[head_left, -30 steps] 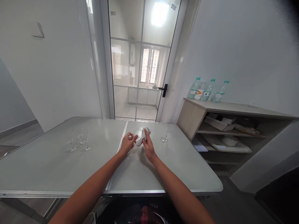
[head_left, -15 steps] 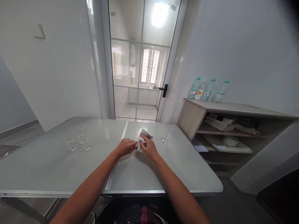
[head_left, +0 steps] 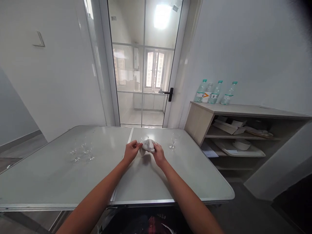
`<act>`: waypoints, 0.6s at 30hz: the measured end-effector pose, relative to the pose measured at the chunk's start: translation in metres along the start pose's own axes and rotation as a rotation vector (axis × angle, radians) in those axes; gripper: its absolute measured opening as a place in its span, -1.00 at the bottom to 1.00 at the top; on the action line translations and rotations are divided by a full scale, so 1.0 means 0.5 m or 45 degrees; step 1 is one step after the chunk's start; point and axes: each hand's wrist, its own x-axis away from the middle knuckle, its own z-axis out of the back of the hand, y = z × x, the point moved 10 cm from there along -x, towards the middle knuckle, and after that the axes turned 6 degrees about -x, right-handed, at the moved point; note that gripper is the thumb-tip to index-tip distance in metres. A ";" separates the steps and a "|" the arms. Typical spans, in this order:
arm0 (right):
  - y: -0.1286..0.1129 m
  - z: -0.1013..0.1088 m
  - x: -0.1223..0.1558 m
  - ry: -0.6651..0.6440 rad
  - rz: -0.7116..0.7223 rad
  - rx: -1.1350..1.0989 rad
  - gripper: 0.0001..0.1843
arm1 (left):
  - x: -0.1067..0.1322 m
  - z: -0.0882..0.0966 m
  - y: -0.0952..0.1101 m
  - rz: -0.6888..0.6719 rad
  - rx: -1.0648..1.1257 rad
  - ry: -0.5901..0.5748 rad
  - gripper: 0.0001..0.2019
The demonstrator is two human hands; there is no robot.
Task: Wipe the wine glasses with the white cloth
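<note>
A crumpled white cloth (head_left: pixel 147 146) is held just above the table between my two hands. My left hand (head_left: pixel 132 151) pinches the cloth's left edge with thumb and fingertips. At the opposite side, my right hand (head_left: pixel 159 154) is closed on the cloth. Just over the cloth's top edge shows a faint clear shape (head_left: pixel 144 137), perhaps part of a glass; the cloth hides the rest. To the right of my right hand stands a clear stemmed glass (head_left: pixel 173 142). Several more stemmed glasses (head_left: pixel 84 151) are grouped on the left of the table.
The pale table (head_left: pixel 92 182) has a metal seam down its middle. Beyond its far edge is a glazed door (head_left: pixel 142 107). At the right, a wooden shelf unit (head_left: pixel 198 122) bears several bottles (head_left: pixel 212 93) on top, with trays and a bowl (head_left: pixel 241 145) inside.
The cloth has turned and spread between my hands. My right hand has shifted right to the cloth's side, and my left hand has lifted slightly. The camera view has tilted a little.
</note>
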 end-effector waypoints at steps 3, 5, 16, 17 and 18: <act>-0.033 -0.012 0.015 0.024 0.217 0.307 -0.41 | -0.001 -0.024 -0.025 0.123 0.119 -0.076 -0.49; -0.064 -0.047 0.030 -0.132 0.415 0.562 -0.44 | -0.001 -0.036 -0.027 0.106 0.067 -0.120 -0.51; -0.043 0.008 0.002 -0.037 0.101 0.650 -0.83 | 0.042 -0.065 0.058 -0.459 -0.408 -0.363 -0.65; -0.025 0.027 -0.001 0.039 -0.014 0.533 -0.77 | 0.049 -0.070 0.069 -0.555 -0.464 -0.394 -0.61; -0.010 0.039 -0.003 0.091 -0.097 0.433 -0.71 | 0.055 -0.073 0.078 -0.641 -0.513 -0.409 -0.57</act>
